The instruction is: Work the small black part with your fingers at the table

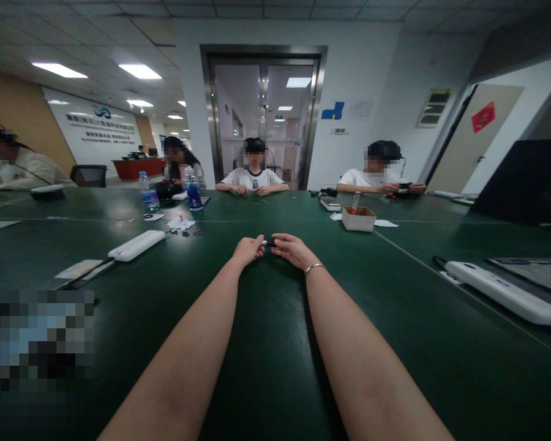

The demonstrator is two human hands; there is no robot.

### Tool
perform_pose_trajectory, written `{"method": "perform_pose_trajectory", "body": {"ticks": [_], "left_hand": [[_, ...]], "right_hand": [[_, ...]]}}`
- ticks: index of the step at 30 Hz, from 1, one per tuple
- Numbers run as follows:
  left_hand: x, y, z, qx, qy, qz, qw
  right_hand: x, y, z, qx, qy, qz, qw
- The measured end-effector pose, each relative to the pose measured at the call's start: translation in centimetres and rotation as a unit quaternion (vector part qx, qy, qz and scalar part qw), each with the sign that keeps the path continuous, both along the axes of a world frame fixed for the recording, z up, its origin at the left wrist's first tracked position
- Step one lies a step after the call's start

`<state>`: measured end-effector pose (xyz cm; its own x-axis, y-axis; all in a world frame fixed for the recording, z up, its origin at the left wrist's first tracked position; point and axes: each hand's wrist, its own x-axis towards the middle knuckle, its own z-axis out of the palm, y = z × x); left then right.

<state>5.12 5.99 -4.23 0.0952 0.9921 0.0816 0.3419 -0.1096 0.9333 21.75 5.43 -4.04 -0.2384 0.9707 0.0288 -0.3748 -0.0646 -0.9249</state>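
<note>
Both my hands are held out over the green table (266, 367), close together at the middle of the view. Between them is a short black and silver stick-like object (269, 243), too small to tell its kind. My left hand (248, 252) pinches its silver end between thumb and fingers. On the black end, the fingers of my right hand (294, 250) are closed, and they partly hide it. A silver bracelet (314, 267) circles my right wrist.
White elongated devices (136, 245) lie left and right. A small box (358, 218) with a tube in it stands ahead to the right. Two bottles (194, 193) and paper scraps (180, 224) are ahead left. Several people (253, 174) sit across and to the left.
</note>
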Motion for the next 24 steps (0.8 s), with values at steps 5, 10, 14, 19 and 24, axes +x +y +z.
{"method": "perform_pose_trajectory", "body": {"ticks": [5,10,14,19,24], "left_hand": [[0.2,-0.3,0.5,-0.016,-0.017,0.006,1.000],[0.4,-0.8,1.4,-0.067,-0.050,0.026,0.996],[0.2,-0.8,1.7,-0.118,-0.081,0.034,0.989],[0.0,-0.6,1.2,-0.102,-0.092,0.019,0.990],[0.1,-0.7,0.8,-0.048,-0.087,-0.004,0.995]], "right_hand": [[0.0,0.1,-0.1,0.008,0.022,0.007,1.000],[-0.3,0.2,0.1,0.017,0.030,-0.001,0.999],[-0.7,0.0,0.6,0.034,0.038,-0.001,0.999],[-0.9,-0.2,0.9,0.039,0.032,-0.008,0.999],[-0.7,-0.2,0.6,0.006,0.009,-0.024,1.000]]}}
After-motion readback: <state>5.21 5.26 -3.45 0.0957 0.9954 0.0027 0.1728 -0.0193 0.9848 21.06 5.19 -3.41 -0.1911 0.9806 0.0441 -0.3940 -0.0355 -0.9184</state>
